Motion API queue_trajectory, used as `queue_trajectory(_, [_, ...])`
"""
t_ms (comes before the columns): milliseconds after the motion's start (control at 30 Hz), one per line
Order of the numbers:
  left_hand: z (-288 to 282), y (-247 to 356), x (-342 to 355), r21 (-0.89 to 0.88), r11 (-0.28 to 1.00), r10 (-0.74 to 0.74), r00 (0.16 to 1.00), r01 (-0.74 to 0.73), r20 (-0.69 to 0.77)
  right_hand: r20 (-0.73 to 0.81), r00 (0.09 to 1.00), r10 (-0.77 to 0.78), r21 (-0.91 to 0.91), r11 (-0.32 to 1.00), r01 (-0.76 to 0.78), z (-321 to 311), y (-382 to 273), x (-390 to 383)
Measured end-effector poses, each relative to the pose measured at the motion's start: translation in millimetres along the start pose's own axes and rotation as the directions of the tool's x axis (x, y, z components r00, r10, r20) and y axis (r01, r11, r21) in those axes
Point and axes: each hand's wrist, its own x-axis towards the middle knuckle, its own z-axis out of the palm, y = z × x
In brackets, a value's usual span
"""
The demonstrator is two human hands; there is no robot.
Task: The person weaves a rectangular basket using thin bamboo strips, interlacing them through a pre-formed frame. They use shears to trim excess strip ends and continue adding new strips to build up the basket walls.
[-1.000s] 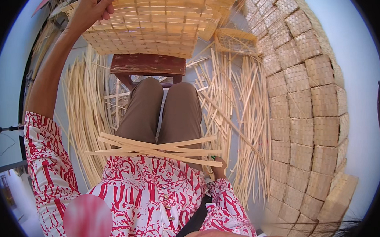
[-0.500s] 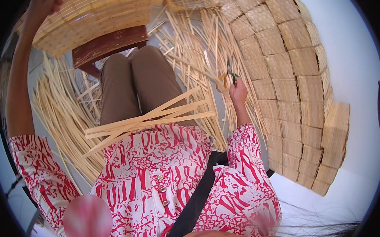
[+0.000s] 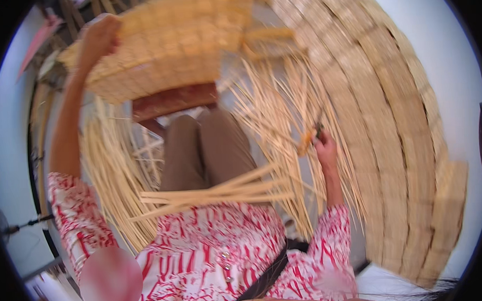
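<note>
Our left hand (image 3: 100, 40) curls by the woven mat (image 3: 167, 51), which overhangs the red desk's (image 3: 177, 101) left edge — grip unclear; our right hand (image 3: 326, 145) clasps scissors (image 3: 319, 129). Strips (image 3: 217, 194) cross our lap (image 3: 183, 161), probably for easy reach.

Bright but motion-blurred, black-rimmed fisheye view

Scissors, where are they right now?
In the head view, the scissors are right of centre, in the right hand, with pale strips on the floor to their left and the woven stack to their right.
</note>
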Motion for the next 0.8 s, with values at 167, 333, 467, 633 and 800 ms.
queue_trajectory(167, [-2,35,4,0.008,0.998,-0.069,0.995,0.068,0.077,0.431,0.902,-0.026,0.374,0.915,-0.152,40,-72,20])
queue_trajectory(333, [-4,37,10,0.042,0.996,-0.078,0.994,0.075,0.076,0.557,0.821,-0.130,0.347,0.934,-0.088,102,-91,53])
queue_trajectory(467, [-10,41,11,0.053,0.996,-0.081,0.991,0.075,0.103,0.512,0.850,-0.126,0.309,0.950,-0.046,141,-96,65])
queue_trajectory(633, [-15,41,3,0.037,0.992,-0.123,0.982,0.119,0.144,0.456,0.863,-0.216,0.180,0.972,0.149,163,-110,61])
queue_trajectory(800, [-12,45,-1,0.040,0.996,-0.090,0.987,0.085,0.130,0.417,0.889,-0.191,0.263,0.961,0.083,181,-130,73])
